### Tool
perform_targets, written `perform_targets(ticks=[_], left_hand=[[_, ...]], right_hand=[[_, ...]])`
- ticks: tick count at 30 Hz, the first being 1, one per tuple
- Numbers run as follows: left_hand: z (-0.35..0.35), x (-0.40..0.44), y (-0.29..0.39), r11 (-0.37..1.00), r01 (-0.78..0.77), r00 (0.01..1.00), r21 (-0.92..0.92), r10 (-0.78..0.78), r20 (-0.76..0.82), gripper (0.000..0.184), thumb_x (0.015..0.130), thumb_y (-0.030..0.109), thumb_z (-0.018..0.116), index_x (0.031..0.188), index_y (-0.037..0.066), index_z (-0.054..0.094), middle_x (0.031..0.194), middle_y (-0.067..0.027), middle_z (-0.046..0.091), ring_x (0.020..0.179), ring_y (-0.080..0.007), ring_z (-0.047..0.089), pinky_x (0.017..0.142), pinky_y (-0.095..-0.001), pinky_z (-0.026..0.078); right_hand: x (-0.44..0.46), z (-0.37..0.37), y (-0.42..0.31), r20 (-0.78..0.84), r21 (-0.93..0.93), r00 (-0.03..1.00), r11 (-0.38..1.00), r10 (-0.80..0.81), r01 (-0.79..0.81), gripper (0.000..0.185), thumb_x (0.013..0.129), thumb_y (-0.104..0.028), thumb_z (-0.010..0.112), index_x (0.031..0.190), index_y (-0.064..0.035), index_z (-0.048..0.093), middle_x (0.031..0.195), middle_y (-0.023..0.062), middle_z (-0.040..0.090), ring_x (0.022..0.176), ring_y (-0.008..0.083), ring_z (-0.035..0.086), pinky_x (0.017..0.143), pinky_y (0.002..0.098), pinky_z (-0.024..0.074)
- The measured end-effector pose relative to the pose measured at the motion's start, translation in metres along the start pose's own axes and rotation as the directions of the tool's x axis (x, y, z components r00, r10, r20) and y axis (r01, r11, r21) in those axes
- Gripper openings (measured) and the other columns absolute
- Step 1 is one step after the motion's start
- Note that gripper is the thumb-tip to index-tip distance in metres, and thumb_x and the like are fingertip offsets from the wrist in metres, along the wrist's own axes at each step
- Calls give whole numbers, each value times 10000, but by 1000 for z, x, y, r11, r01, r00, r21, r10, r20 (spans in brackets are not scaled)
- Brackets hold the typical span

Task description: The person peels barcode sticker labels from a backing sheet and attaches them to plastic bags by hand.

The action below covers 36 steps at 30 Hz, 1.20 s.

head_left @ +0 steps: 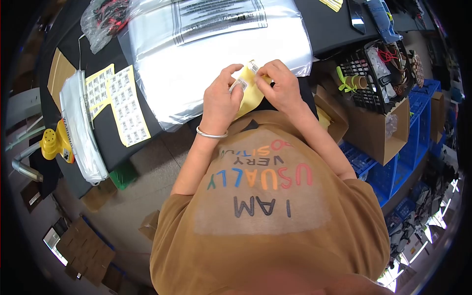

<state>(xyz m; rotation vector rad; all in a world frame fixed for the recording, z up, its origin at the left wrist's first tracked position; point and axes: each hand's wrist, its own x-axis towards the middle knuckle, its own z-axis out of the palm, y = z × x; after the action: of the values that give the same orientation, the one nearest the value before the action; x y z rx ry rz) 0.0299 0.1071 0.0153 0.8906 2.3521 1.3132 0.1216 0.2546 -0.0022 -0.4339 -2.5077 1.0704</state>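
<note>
Between my hands is a yellow label backing sheet [250,100] with a couple of white barcode stickers left near its upper end. My left hand [222,97] grips the sheet's left side, its thumb beside one sticker. The fingers of my right hand [281,87] pinch the upper right edge, close to another barcode sticker [252,66]. Just beyond both hands lies a large stack of clear plastic bags [172,73] with dark printed text. Two sheets of barcode labels [129,105] lie on the black table to the left, overlapping.
Folded plastic bags [81,132] and a yellow handheld scanner [55,140] sit at the table's left edge. A bag of red and black items [110,17] is at the back left. On my right stand a black basket [361,69], a cardboard box [388,135] and blue crates [418,142].
</note>
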Motion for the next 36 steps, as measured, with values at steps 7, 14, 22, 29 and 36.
perform_targets(ticks=[7, 14, 22, 29, 36], left_hand=[[3, -5, -2, 944, -166, 986, 285, 159, 47, 270, 819, 25, 578, 1046, 140, 669, 736, -60, 540, 624, -216, 559, 575, -326, 471], [4, -8, 3, 783, -277, 932, 557, 78, 354, 238, 829, 76, 544, 1008, 122, 694, 778, -87, 521, 673, -242, 587, 612, -353, 499], [8, -4, 6, 889, -91, 970, 450, -23, 242, 293, 813, 62, 553, 1084, 99, 656, 792, -125, 533, 722, -279, 589, 646, -373, 496], [14, 1, -16, 987, -17, 991, 158, -5, 136, 437, 809, 38, 510, 1245, 47, 535, 917, -181, 610, 847, -353, 599, 774, -406, 484], [5, 7, -6, 985, -65, 968, 163, 22, 252, 447, 808, 24, 499, 1245, 113, 528, 854, -150, 570, 799, -337, 585, 722, -426, 479]], right_hand=[[16, -11, -3, -91, 43, 985, 988, -143, 148, 61, 738, -64, 637, 771, -30, 599, 776, 112, 607, 710, 292, 602, 656, 372, 486], [37, -31, 3, 335, -144, 939, 981, -75, 130, 116, 747, -102, 565, 792, -1, 599, 781, 150, 628, 735, 340, 607, 699, 398, 485], [30, -22, 4, 47, -125, 999, 992, 13, -7, 98, 757, -97, 565, 800, -9, 568, 810, 151, 602, 742, 348, 598, 650, 421, 496], [14, -7, -14, 125, -120, 956, 952, -266, 280, 211, 761, -114, 644, 949, -21, 621, 778, 123, 587, 710, 285, 608, 641, 361, 499], [40, -40, 7, 167, 218, 976, 960, 142, -177, 173, 794, -163, 673, 895, -23, 659, 765, 58, 607, 684, 156, 567, 648, 281, 472]])
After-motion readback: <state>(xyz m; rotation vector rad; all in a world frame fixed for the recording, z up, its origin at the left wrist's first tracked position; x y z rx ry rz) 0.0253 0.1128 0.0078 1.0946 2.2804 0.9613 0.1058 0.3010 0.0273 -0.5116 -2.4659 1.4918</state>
